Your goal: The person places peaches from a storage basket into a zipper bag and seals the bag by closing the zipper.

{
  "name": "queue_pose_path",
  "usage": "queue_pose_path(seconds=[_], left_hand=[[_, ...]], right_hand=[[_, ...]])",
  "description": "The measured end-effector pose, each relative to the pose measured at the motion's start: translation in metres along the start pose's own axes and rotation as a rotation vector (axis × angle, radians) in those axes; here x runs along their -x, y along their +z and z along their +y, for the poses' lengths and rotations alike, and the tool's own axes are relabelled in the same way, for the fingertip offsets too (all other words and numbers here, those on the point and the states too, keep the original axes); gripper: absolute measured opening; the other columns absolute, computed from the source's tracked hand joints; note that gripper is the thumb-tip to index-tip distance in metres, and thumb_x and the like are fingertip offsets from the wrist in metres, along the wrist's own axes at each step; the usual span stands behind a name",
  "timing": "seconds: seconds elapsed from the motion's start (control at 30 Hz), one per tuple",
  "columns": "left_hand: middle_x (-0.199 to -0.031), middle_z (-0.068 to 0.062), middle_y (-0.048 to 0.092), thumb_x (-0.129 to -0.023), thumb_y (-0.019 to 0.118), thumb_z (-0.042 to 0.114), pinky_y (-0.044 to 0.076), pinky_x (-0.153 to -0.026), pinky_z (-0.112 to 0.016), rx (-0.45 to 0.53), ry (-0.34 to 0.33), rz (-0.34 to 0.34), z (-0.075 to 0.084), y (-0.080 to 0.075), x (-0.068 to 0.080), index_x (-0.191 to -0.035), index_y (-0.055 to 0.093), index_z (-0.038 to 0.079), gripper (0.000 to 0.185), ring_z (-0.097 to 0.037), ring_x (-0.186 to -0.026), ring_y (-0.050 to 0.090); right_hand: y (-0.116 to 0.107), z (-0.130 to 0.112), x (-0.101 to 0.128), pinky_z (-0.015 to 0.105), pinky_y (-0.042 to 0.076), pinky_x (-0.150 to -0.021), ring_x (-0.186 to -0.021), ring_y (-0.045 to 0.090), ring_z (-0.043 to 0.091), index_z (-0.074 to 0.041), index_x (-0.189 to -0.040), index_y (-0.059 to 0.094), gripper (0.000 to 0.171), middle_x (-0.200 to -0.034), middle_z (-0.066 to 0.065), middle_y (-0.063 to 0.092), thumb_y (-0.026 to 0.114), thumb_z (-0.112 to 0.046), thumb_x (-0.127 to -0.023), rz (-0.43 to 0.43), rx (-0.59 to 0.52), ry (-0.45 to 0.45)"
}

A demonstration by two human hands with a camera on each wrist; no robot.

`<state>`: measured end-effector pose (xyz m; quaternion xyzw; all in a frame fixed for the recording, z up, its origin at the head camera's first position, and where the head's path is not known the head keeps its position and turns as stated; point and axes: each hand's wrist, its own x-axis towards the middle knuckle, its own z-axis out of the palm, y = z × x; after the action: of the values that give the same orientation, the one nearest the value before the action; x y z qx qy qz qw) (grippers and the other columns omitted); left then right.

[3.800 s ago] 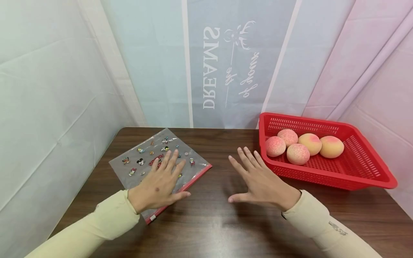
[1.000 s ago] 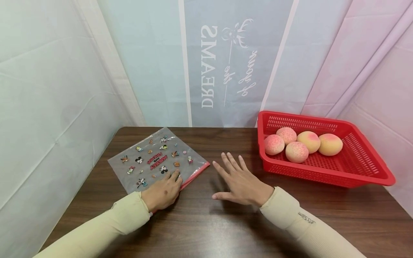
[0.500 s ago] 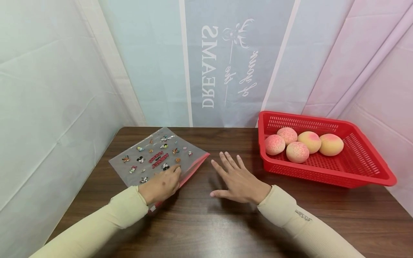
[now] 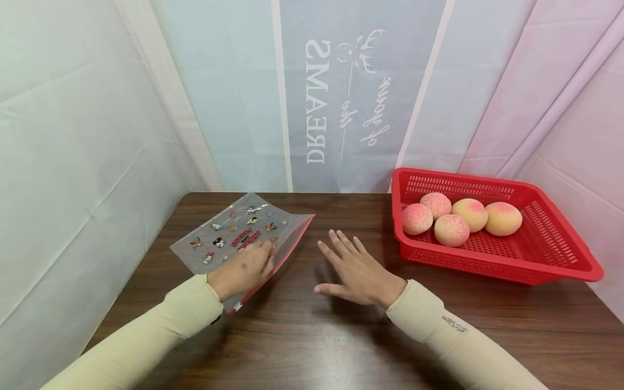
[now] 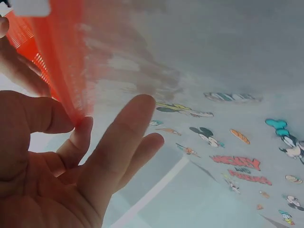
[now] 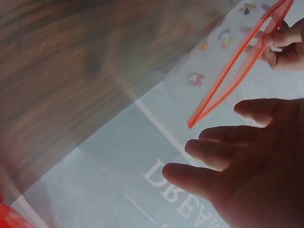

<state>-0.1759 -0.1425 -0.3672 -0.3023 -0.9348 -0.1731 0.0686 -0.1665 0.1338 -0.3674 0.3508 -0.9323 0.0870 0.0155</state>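
A clear zip bag (image 4: pixel 234 233) printed with small cartoon figures and edged with a red zip strip lies at the table's left. My left hand (image 4: pixel 251 265) pinches that red strip and lifts the bag's near right edge off the wood. From the left wrist, the bag (image 5: pixel 213 90) hangs over the curled thumb and fingers (image 5: pixel 80 142). My right hand (image 4: pixel 353 268) hovers open, fingers spread, just right of the bag and touching nothing. The right wrist view has the red strip (image 6: pixel 228 80) slightly parted beyond my right fingers (image 6: pixel 209 152).
A red plastic basket (image 4: pixel 492 271) stands at the right back of the dark wooden table (image 4: pixel 317 336) and holds several peach-like fruits (image 4: pixel 450 230). Cloth backdrops close in the left, back and right sides.
My left hand slid back from lying flat on the bag to its red strip, pinched it and raised that edge. My right hand drifted left toward the bag.
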Motion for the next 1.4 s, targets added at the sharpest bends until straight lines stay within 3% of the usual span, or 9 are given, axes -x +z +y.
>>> queue_pose_path(seconds=[0.2, 0.33, 0.5, 0.57, 0.83, 1.03, 1.2, 1.4], left_hand=[[-0.069, -0.001, 0.049, -0.096, 0.054, 0.000, 0.039, -0.044, -0.022, 0.159, -0.105, -0.021, 0.001, -0.007, -0.008, -0.085, 0.054, 0.004, 0.012, -0.011, -0.057, 0.044], [-0.074, -0.004, 0.059, -0.098, 0.053, 0.004, 0.047, -0.047, -0.025, 0.260, -0.192, -0.012, 0.002, -0.015, -0.013, -0.091, 0.058, 0.004, 0.009, -0.012, -0.060, 0.053], [-0.082, -0.006, 0.063, -0.102, 0.051, 0.010, 0.054, -0.053, -0.030, 0.416, -0.250, -0.031, 0.002, -0.023, -0.016, -0.099, 0.060, 0.003, 0.012, -0.014, -0.064, 0.058], [-0.080, -0.008, 0.060, -0.104, 0.050, 0.011, 0.056, -0.050, -0.031, 0.521, -0.283, -0.054, 0.001, -0.026, -0.017, -0.101, 0.059, 0.001, 0.015, -0.015, -0.058, 0.057], [-0.096, -0.015, 0.058, -0.106, 0.047, 0.013, 0.065, -0.065, -0.038, 0.837, -0.367, -0.095, -0.003, -0.035, -0.020, -0.115, 0.055, -0.008, 0.024, -0.022, -0.082, 0.063], [-0.107, -0.018, 0.061, -0.105, 0.049, 0.012, 0.065, -0.069, -0.037, 0.952, -0.436, -0.103, -0.007, -0.035, -0.026, -0.120, 0.051, -0.008, 0.025, -0.024, -0.099, 0.065], [-0.105, -0.016, 0.062, -0.103, 0.050, 0.009, 0.065, -0.066, -0.035, 1.014, -0.444, -0.093, -0.008, -0.033, -0.028, -0.121, 0.050, -0.008, 0.025, -0.020, -0.093, 0.066], [-0.104, -0.015, 0.061, -0.103, 0.051, 0.009, 0.064, -0.065, -0.033, 1.054, -0.455, -0.087, -0.006, -0.032, -0.030, -0.122, 0.050, -0.008, 0.025, -0.019, -0.090, 0.065]], right_hand=[[-0.001, -0.005, -0.011, 0.055, 0.033, -0.118, -0.141, 0.037, 0.041, -0.002, -0.146, 0.048, 0.078, -0.151, 0.026, 0.040, 0.061, -0.058, -0.093, 0.127, 0.024, 0.011], [-0.003, -0.008, -0.016, 0.052, 0.041, -0.113, -0.134, 0.046, 0.040, -0.001, -0.141, 0.054, 0.072, -0.146, 0.025, 0.047, 0.065, -0.053, -0.092, 0.206, 0.004, 0.036], [-0.005, -0.011, -0.019, 0.053, 0.051, -0.104, -0.130, 0.052, 0.038, -0.003, -0.140, 0.055, 0.067, -0.146, 0.022, 0.048, 0.067, -0.049, -0.092, 0.210, -0.109, 0.111], [-0.005, -0.012, -0.019, 0.053, 0.052, -0.102, -0.130, 0.051, 0.037, -0.004, -0.141, 0.055, 0.066, -0.147, 0.020, 0.048, 0.066, -0.048, -0.093, 0.202, -0.158, 0.136], [-0.011, -0.016, -0.034, 0.049, 0.048, -0.108, -0.130, 0.052, 0.030, -0.004, -0.136, 0.059, 0.058, -0.141, 0.015, 0.054, 0.065, -0.045, -0.095, 0.224, -0.330, 0.159], [-0.017, -0.019, -0.049, 0.043, 0.054, -0.101, -0.118, 0.061, 0.026, -0.004, -0.130, 0.062, 0.048, -0.129, 0.009, 0.063, 0.069, -0.036, -0.094, 0.255, -0.543, 0.195], [-0.021, -0.022, -0.057, 0.042, 0.058, -0.093, -0.111, 0.065, 0.025, -0.006, -0.126, 0.064, 0.044, -0.125, 0.007, 0.066, 0.068, -0.037, -0.095, 0.235, -0.706, 0.267], [-0.020, -0.021, -0.066, 0.038, 0.060, -0.082, -0.099, 0.067, 0.019, -0.008, -0.122, 0.067, 0.043, -0.119, 0.006, 0.067, 0.066, -0.041, -0.095, 0.217, -0.768, 0.310]])
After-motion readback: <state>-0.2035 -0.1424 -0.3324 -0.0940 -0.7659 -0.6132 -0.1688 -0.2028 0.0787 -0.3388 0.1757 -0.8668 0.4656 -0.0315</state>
